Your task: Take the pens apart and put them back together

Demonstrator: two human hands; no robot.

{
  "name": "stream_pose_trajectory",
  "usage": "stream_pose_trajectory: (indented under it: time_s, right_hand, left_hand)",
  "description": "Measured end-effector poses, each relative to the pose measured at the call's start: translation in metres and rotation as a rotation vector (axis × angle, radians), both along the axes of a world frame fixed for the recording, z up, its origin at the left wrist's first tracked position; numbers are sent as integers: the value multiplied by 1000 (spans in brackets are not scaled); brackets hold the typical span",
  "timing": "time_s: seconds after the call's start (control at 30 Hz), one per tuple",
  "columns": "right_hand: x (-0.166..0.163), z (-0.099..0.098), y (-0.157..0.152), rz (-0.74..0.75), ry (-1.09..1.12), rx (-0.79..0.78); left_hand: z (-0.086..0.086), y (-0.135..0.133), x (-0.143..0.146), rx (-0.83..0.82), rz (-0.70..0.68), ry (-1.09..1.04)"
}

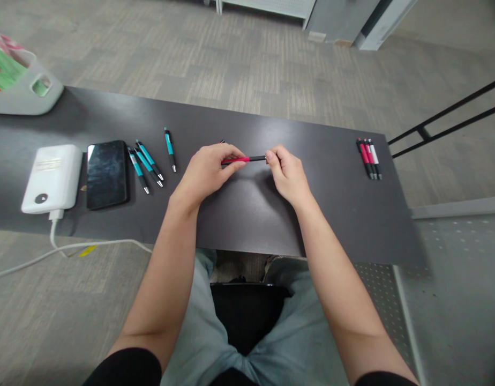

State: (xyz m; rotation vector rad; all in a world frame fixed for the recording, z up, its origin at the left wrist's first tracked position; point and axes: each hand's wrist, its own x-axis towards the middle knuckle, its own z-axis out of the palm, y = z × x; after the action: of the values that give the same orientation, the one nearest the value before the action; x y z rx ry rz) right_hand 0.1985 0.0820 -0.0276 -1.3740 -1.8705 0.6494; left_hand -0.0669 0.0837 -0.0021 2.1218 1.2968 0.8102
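A red pen with a black grip is held level above the table, between both hands. My left hand is closed round its red barrel, thumb and fingers pinching it. At the pen's tip end, my right hand pinches with thumb and forefinger; the tip itself is hidden by those fingers. Just behind my left hand, a small dark end of something shows, mostly covered. Nearest on the left is a single teal pen with a black grip, lying on the dark table.
Several teal pens lie beside a black phone. Left of it sits a white power bank with a cable over the front edge. A white basket stands far left. Red and white pens lie far right.
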Motion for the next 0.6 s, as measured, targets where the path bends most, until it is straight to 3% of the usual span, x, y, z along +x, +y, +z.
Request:
stream_pose_trajectory:
  time_s: [0.23, 0.6]
  right_hand:
    - [2, 1, 2, -29, 15, 37]
    - [-2, -3, 2, 8, -5, -28]
  left_hand:
    - [-2, 0, -1, -47, -25, 30]
    - [1, -2, 4, 82, 73, 23]
